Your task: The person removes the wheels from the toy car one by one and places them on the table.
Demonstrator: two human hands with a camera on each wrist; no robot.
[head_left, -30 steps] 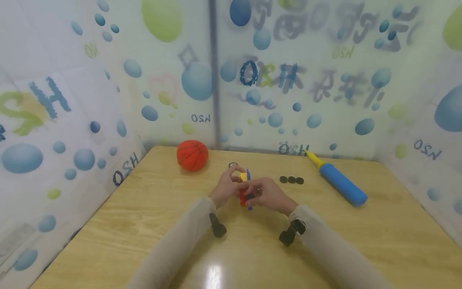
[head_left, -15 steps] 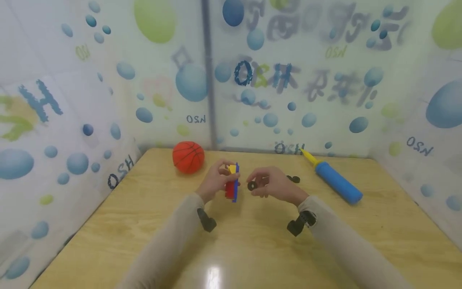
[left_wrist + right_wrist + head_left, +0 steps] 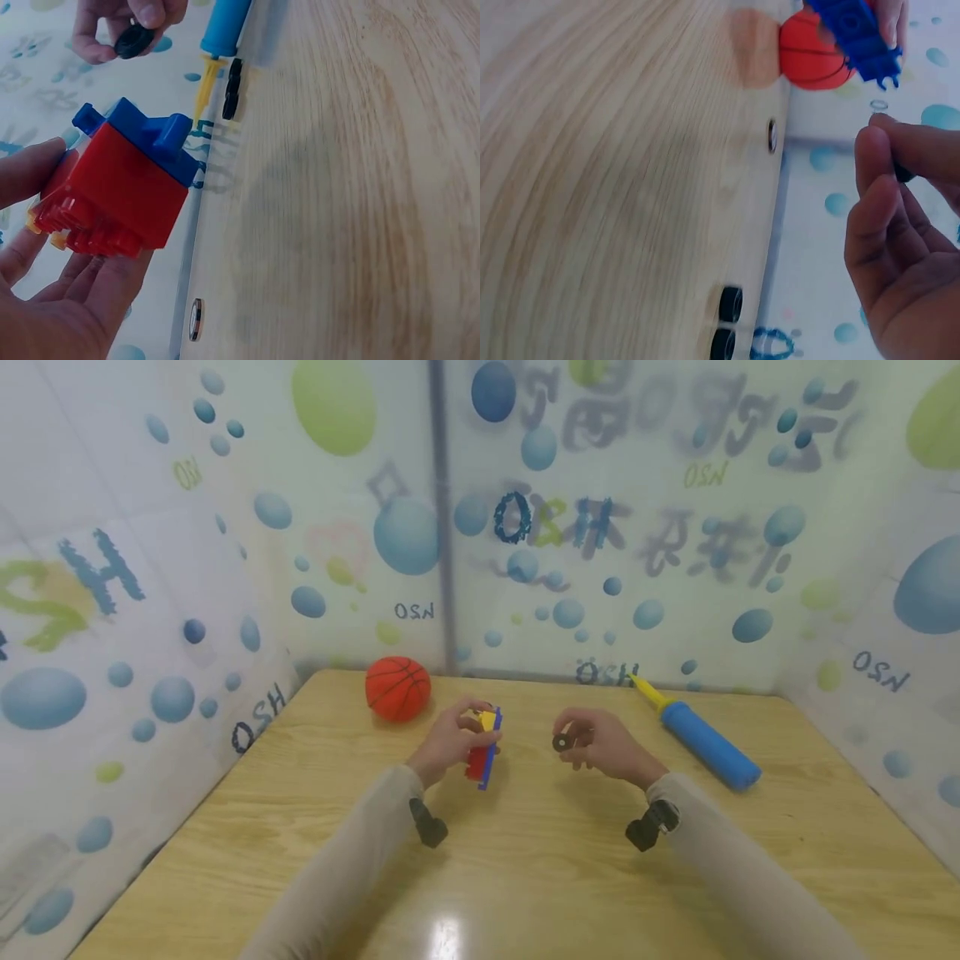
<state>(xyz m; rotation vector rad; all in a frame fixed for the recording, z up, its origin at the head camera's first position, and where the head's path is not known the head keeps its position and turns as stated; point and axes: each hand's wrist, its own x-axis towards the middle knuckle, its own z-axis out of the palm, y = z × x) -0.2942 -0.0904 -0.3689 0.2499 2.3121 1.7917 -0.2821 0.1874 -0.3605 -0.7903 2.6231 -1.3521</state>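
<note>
My left hand (image 3: 478,727) grips a toy block build (image 3: 482,750) with a red body, a blue plate and a yellow piece, held above the wooden table (image 3: 525,877). In the left wrist view the red and blue build (image 3: 120,180) lies in my fingers (image 3: 45,262). About a hand's width to the right, my right hand (image 3: 566,739) pinches a small black wheel (image 3: 561,742) between thumb and fingertips. The same wheel (image 3: 133,41) shows in the left wrist view. In the right wrist view my curled fingers (image 3: 889,217) mostly hide it.
An orange basketball (image 3: 398,687) lies at the back left. A blue and yellow hand pump (image 3: 701,739) lies at the back right. Two more black wheels (image 3: 727,322) and a small ring (image 3: 772,136) lie on the table near the back wall. Patterned walls enclose three sides.
My right hand came off the block build and moved right, carrying a black wheel. The left hand kept the build and stayed almost in place.
</note>
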